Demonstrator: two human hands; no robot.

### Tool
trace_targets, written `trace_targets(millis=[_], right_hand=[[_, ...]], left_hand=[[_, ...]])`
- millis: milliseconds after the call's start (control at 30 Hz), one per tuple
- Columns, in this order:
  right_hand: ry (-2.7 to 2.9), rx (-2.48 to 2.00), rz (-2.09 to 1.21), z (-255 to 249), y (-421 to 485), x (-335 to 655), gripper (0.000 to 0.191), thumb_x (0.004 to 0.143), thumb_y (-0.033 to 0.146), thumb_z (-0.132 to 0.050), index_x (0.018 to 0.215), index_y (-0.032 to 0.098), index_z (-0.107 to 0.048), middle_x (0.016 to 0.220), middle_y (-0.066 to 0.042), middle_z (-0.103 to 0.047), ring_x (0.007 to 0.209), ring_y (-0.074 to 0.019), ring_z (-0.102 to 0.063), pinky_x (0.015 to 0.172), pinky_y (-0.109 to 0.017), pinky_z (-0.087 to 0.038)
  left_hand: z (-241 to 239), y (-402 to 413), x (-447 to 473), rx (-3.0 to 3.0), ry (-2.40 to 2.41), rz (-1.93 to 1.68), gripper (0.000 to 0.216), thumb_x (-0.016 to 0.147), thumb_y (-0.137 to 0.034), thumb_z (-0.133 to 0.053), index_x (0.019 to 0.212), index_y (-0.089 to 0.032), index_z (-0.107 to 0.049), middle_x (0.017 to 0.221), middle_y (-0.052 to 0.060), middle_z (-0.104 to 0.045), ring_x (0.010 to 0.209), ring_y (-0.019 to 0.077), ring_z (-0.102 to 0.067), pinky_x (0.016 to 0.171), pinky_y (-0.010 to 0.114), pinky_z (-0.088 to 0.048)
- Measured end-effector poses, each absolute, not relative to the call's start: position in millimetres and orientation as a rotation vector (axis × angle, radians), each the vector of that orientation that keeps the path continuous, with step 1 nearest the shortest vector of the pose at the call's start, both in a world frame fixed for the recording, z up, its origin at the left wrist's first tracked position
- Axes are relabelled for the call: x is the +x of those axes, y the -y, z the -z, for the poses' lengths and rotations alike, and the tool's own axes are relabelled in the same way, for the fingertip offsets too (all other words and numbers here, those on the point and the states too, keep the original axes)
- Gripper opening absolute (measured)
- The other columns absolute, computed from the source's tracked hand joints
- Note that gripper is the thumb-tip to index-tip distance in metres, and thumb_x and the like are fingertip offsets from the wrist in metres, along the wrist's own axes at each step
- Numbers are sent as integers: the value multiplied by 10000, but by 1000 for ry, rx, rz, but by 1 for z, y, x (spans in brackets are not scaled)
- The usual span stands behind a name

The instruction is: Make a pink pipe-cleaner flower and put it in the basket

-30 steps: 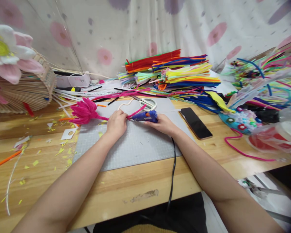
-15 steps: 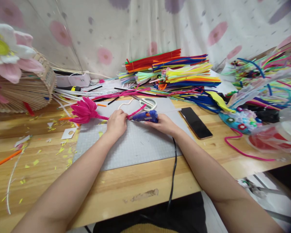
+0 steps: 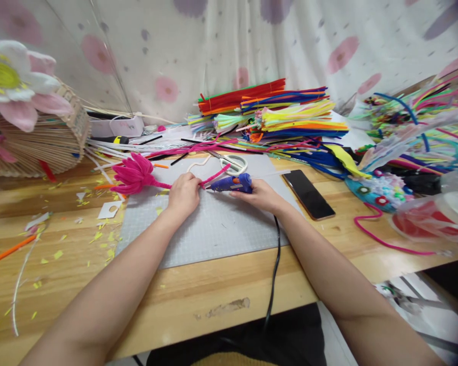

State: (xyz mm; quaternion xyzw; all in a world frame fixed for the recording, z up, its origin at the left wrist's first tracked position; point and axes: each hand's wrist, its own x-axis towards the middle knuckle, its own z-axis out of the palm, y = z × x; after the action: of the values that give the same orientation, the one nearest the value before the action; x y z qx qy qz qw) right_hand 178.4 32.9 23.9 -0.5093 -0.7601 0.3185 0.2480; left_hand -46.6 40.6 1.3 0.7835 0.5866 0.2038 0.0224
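My left hand (image 3: 185,193) is closed around the stem of a magenta pipe-cleaner flower (image 3: 134,174), whose fuzzy bloom points left. To the right of my fingers a magenta pipe cleaner (image 3: 217,174) sticks out at a slant. My right hand (image 3: 262,195) grips a blue hot glue gun (image 3: 232,183), its nozzle close to the pipe cleaner beside my left fingers; contact cannot be made out. A clear glue stick juts from the gun's back, and a black cord (image 3: 275,269) hangs down from it. Both hands are over a grey cutting mat (image 3: 221,234).
Scissors (image 3: 236,165) lie at the mat's back edge, a phone (image 3: 308,194) at its right. Bundles of coloured pipe cleaners (image 3: 297,119) are stacked behind. A stick-built basket (image 3: 41,142) with flowers stands left, among yellow scraps. A red-and-white plastic cup (image 3: 435,218) is at right.
The glue gun and my right hand have shifted slightly to the right. My left hand keeps its hold on the flower stem.
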Motion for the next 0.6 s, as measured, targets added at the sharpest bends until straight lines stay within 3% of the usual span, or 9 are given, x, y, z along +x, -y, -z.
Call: trace_targets(millis=[200, 333, 467, 600], right_hand=[[1554, -1472, -851, -29, -35, 204, 435, 682, 564, -598, 761, 139, -646, 564, -18, -573, 436, -91, -429, 455, -250, -370], [1261, -1609, -581, -21, -45, 221, 490, 725, 600, -520, 766, 130, -649, 496, -13, -529, 442, -125, -468, 503, -274, -406], [1263, -1951, -384, -10, -58, 226, 486, 748, 544, -522, 926, 110, -651, 684, -106, -649, 696, -240, -618, 678, -338, -456], [1477, -2108, -341, -9, -66, 228, 492, 780, 497, -501, 1075, 117, -600, 940, -169, -667, 894, -288, -622, 739, -355, -446]], left_hand=[[0, -41, -51, 2401, -1862, -696, 251, 830, -167, -424, 884, -193, -668, 916, 85, -607, 933, 227, -540, 816, 349, -430], [-2, -38, -52, 2401, -1897, -767, 257, 823, -140, -415, 936, -174, -643, 944, 98, -604, 955, 238, -535, 835, 361, -420], [-6, -36, -55, 2383, -1951, -862, 254, 810, -109, -405, 938, -173, -615, 958, 104, -599, 973, 252, -530, 838, 384, -407], [-7, -36, -57, 2363, -1954, -935, 254, 789, -86, -410, 934, -185, -593, 969, 106, -591, 981, 260, -522, 844, 401, -396]])
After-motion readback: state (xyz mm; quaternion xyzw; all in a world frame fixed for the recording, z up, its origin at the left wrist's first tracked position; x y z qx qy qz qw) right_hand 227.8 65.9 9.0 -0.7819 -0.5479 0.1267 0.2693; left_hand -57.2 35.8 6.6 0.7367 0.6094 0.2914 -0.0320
